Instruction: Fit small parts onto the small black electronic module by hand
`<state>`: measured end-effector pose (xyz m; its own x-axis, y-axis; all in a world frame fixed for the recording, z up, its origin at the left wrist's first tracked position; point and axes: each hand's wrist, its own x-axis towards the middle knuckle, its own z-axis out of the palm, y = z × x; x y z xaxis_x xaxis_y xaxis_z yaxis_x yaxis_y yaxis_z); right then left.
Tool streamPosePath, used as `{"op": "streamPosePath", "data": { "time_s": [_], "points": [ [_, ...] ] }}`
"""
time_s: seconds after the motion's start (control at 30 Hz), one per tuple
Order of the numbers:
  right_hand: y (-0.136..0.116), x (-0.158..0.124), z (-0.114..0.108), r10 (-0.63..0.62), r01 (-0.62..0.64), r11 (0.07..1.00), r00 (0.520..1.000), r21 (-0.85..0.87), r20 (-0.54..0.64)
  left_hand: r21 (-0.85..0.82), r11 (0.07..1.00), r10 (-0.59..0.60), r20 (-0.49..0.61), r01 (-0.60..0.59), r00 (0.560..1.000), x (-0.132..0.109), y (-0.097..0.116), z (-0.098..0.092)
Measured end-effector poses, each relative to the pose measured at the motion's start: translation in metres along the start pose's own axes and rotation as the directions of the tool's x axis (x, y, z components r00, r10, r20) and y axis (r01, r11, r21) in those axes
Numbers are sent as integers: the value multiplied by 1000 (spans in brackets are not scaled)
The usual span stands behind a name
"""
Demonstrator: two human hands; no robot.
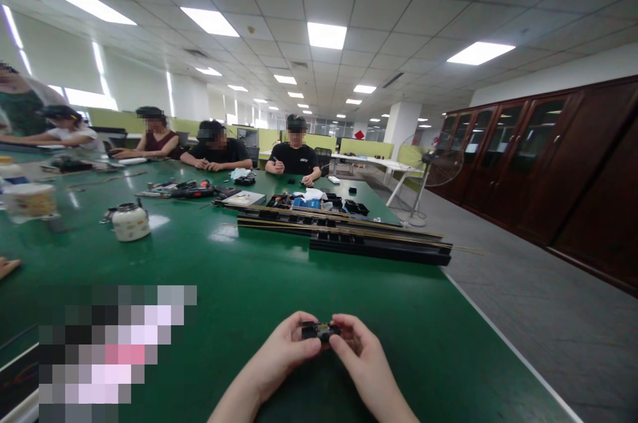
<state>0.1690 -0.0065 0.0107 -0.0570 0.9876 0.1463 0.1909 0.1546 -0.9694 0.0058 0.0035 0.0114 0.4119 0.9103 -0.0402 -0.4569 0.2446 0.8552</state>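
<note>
A small black part (319, 330) with a pale, yellowish middle is pinched between both of my hands just above the green table (239, 277) near its front edge. My left hand (285, 348) grips its left end with thumb and fingers. My right hand (359, 351) grips its right end the same way. Both forearms come up from the bottom of the view.
Long black rails (349, 237) with yellow strips lie across the table's middle. A white lidded pot (130, 221) stands at left, with a cup (28, 201) beyond it. Tools and small black parts (309, 200) lie further back. Several people sit at the far end. A fan (438, 167) stands by wooden cabinets (548, 157).
</note>
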Motion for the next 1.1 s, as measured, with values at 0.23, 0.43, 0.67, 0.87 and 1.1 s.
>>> {"op": "streamPosePath", "data": {
  "time_s": [0.23,0.43,0.67,0.87,1.1],
  "points": [
    [2,1,-1,-2,2,1000,1000,-7,20,-13,1000,-11,23,11,1000,-1,1,1],
    [6,1,-2,-1,2,1000,1000,-20,18,18,1000,-20,18,20,1000,0,1,-1],
    [4,0,0,-1,1,1000,998,-6,60,31,1000,-6,77,4,997,2,-2,-7],
    [4,-1,0,-47,50,998,995,-32,83,40,999,-12,78,9,997,1,-1,-5],
    [4,0,0,-49,56,997,993,-60,111,-11,1000,-4,85,5,996,2,-3,-4]
  ]
}}
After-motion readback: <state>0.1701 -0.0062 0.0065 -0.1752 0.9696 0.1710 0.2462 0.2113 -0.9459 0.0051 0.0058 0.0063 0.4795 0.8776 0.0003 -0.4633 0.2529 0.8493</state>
